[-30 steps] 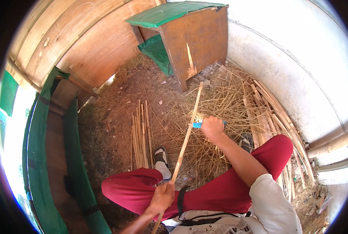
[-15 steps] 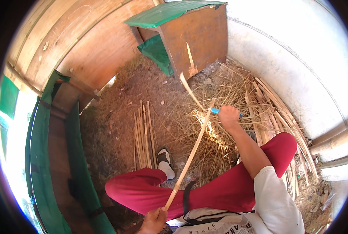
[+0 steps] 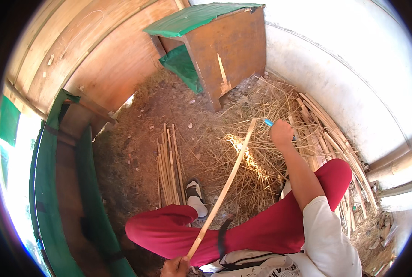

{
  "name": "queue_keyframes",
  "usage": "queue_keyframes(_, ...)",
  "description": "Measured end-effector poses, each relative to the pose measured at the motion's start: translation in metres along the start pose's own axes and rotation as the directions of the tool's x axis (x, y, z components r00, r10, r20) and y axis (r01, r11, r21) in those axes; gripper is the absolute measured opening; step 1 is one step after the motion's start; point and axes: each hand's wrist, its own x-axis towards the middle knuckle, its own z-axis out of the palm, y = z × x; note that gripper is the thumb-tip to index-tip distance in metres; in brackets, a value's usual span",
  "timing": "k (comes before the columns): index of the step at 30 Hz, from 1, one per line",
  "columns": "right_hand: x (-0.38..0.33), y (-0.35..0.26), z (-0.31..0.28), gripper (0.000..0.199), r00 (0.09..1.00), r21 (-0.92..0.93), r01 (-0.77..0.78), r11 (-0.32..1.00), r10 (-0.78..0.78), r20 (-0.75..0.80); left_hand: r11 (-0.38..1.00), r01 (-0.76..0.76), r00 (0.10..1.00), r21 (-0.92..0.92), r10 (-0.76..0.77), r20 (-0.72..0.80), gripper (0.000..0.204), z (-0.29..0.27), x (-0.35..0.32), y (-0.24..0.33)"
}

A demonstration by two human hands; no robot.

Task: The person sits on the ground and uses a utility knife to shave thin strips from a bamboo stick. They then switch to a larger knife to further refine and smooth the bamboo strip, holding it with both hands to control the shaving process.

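Note:
My left hand [image 3: 176,267] is closed around the lower end of a long, pale bamboo strip [image 3: 225,188], at the bottom of the view. The strip slants up and away to the right across my lap. Near its far end, but apart from it, my right hand [image 3: 283,134] is closed on a slim blue knife [image 3: 268,122]. Only the knife's blue end shows to the left of my fist; its blade cannot be made out. Beneath both lies a heap of thin shavings [image 3: 250,159] on the ground.
A bundle of split strips [image 3: 170,161] lies left of my foot. More strips [image 3: 337,138] are piled along the white wall [image 3: 335,78] at right. A wooden cabinet with a green cover [image 3: 229,53] stands at the back. A green-lined bench [image 3: 93,184] runs along the left.
The long curled shaving at the strip's far end is gone from there. My right hand has moved slightly right, off the strip with the knife. My left hand has shifted a little down and left.

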Motion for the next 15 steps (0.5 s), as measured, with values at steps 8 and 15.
queue_keyframes(8, 0.003, -0.012, -0.024, 0.021, 0.993, 0.210, -0.087, 0.974, 0.102, -0.063, 0.967, 0.244, 0.970, -0.071, -0.242, 0.029, 0.026, -0.011, 0.016, -0.036)
queue_keyframes(15, 0.015, 0.003, -0.019, 0.023, 0.987, 0.251, -0.148, 0.957, 0.161, -0.031, 0.947, -0.194, 0.973, 0.254, 0.219, -0.071, 0.025, -0.023, -0.005, -0.026)
